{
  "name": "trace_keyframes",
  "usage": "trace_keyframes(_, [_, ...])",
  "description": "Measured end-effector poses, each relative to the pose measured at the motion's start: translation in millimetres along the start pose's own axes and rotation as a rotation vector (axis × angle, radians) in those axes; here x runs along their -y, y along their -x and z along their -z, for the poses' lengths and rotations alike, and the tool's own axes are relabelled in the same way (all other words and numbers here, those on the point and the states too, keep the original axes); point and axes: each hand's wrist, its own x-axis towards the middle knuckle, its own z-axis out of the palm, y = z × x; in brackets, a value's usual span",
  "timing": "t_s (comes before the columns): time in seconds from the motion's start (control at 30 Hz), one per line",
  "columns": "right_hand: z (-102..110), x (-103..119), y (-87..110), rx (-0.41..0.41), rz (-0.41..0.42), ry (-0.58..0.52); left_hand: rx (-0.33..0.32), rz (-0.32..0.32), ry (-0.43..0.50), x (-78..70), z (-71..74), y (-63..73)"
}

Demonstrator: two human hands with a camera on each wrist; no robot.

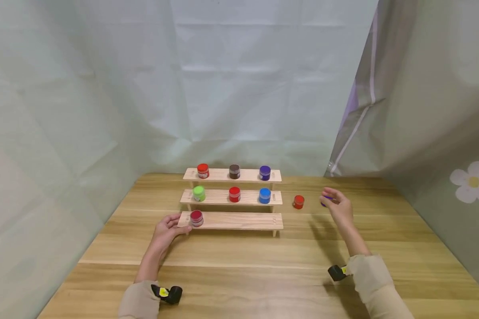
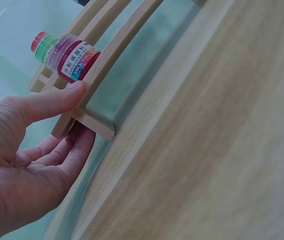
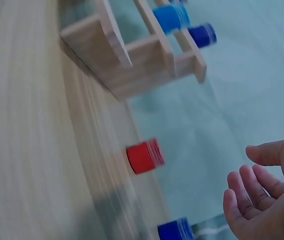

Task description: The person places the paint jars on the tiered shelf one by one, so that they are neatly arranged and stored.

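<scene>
My left hand holds the left end of the lowest step of a three-step wooden rack, thumb on top and fingers beneath. Beside that thumb stands a dark red paint jar, labelled as gouache. Over the table to the right of the rack, my right hand holds nothing, its fingers loosely bent. A blue paint jar stands close by, mostly hidden behind this hand in the head view. Between it and the rack is a red paint jar on the table.
On the middle step stand a green jar, a red jar and a light blue jar. The top step carries a red-orange jar, a dark brown jar and a dark blue jar. Cloth sheets surround the wooden table.
</scene>
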Motion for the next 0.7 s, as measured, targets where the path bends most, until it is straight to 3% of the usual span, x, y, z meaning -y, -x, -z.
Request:
trace_keyframes(0.17, [5.6,-5.0,-8.7,-0.038,-0.039,0.000,-0.004,-0.006,0.011,-0.6,0.3,1.5])
trace_keyframes(0.4, [6.9,-14.4,-23.4,-0.089,-0.068,-0.130,-0.009,-0.001,0.008,-1.4,2.9,3.6])
trace_keyframes(0.7, [13.3,-36.9,-38.4,0.012,-0.208,-0.160,-0.016,-0.010,0.021,1.4,0.8,2.8])
